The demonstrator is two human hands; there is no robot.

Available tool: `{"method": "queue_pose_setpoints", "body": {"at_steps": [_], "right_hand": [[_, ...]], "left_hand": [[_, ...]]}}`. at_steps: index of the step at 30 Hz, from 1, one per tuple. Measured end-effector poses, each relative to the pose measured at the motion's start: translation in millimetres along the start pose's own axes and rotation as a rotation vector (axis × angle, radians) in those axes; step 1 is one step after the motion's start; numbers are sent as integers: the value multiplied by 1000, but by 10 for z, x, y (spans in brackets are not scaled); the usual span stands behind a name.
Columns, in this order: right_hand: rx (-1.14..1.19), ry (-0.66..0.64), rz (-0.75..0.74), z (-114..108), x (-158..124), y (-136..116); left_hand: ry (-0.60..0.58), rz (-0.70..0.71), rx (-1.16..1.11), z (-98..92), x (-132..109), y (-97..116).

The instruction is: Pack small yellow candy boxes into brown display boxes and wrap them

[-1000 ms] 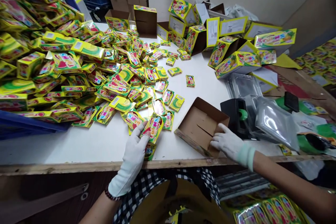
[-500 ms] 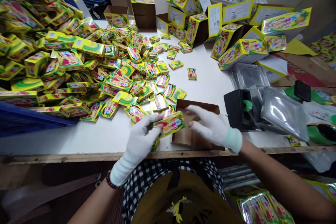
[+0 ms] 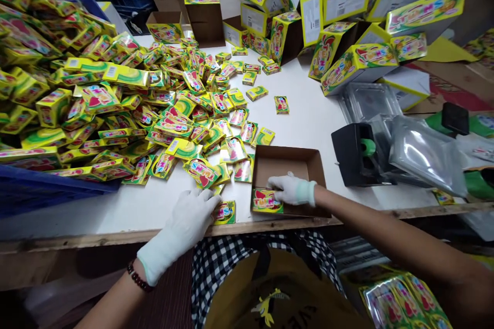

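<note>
A small candy box is seen in the near left corner of an open carton, its right end overlapped by the fingertips of the right hand. Those fingers are held close together and curled; whether the box is pinched or only pressed cannot be told. Beyond them, the carton's brown floor is left bare.

The fingers of the left hand are slightly bent and a little apart (what may be gripped beneath them cannot be told). By its thumb side, a second box is partly covered by the glove; just ahead of the fingertips, a tilted box is rested on others. Farther left, a large heap is piled.

Well ahead of the right fingers, a lone box is laid on the white table. To their right, a black tape dispenser is placed.
</note>
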State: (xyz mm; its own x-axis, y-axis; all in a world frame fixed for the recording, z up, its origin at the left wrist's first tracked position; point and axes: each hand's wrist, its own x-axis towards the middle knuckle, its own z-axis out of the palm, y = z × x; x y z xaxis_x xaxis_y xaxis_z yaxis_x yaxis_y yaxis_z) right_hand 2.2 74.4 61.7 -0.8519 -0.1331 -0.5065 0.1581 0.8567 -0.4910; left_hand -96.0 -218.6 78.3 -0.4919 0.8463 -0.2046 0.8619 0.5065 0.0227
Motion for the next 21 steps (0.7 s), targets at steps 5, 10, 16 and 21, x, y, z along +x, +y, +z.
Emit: {"method": "queue_pose_setpoints", "body": {"at_steps": [5, 10, 16, 21], "right_hand": [[-141, 98, -23, 227, 4, -117], [-195, -30, -179, 84, -14, -106], [184, 332, -306, -291, -161, -458], [375, 244, -335, -543, -198, -301]], "left_hand": [[34, -60, -212, 76, -85, -9], [127, -214, -742, -187, -231, -132], [386, -173, -915, -550, -25, 296], [649, -277, -710, -351, 226, 250]]}}
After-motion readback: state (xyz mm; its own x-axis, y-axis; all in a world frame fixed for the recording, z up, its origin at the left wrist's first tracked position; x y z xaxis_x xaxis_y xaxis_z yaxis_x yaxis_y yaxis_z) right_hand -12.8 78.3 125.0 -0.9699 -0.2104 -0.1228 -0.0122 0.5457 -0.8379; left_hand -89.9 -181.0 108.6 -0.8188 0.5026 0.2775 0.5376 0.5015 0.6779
